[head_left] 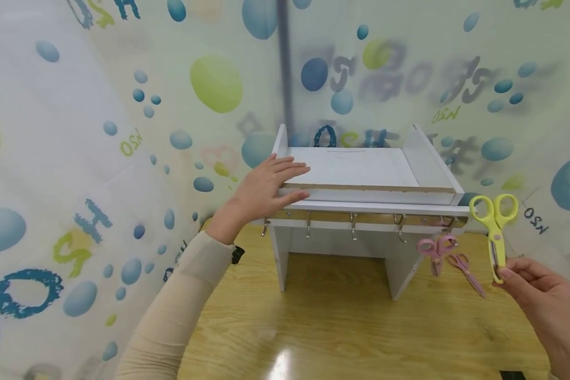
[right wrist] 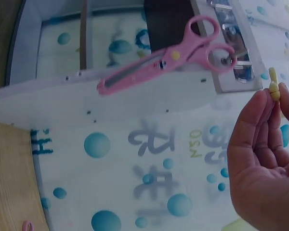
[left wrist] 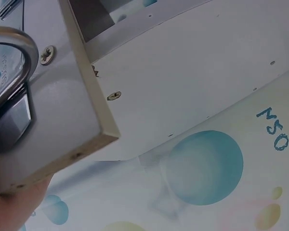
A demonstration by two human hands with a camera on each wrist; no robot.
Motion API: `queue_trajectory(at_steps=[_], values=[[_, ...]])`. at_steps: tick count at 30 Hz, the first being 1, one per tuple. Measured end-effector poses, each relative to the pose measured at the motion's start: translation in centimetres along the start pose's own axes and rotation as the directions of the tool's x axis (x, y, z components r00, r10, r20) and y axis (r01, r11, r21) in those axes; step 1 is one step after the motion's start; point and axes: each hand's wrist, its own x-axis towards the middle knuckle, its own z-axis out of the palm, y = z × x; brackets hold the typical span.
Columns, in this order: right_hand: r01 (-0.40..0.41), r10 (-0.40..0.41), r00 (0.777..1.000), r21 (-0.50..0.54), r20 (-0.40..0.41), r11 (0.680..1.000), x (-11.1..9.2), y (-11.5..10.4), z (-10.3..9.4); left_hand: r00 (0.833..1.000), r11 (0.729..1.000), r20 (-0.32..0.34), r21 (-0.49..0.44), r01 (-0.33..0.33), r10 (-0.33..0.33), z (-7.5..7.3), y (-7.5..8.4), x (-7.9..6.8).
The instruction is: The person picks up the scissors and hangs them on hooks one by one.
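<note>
imo yellow scissors [head_left: 496, 232] n pink scissors [right wrist: 176, 54] look mostly plastic, coat hooks [left wrist: 30, 57] r shiny metal, tabletop [head_left: 342, 316] glossy wood, shelf [head_left: 356, 166] smooth board

This looks like a small curtained-off booth; whether in a home or workplace cannot be told. Sheeting [head_left: 166, 68] printed with blue and green bubbles and lettering hangs round the far and side edges of a wood-grain worktop [head_left: 332, 327], with a white hook-fronted shelf unit [head_left: 356, 169] toward the far edge

Pale dotted walls [head_left: 166, 58] rise behind a glossy wood-grain surface [head_left: 342, 322].
</note>
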Motion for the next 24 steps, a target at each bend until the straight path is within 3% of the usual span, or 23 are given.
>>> queue_trajectory(at_steps=[9,19,24], values=[[0.027,-0.022,0.985,-0.027,0.172,0.999,-0.7,1.0,2.5,1.0,1.0,-0.008,-0.003,-0.004,0.004,-0.1,0.0,-0.1],[-0.011,0.042,0.967,-0.123,0.251,0.992,-1.1,2.4,5.3,1.0,1.0,-0.011,-0.011,-0.003,0.003,0.0,0.0,-0.1],[0.017,0.029,0.96,-0.16,0.279,0.987,-1.1,3.1,6.3,1.0,1.0,-0.012,-0.02,0.0,0.0,-0.2,0.1,-0.1]])
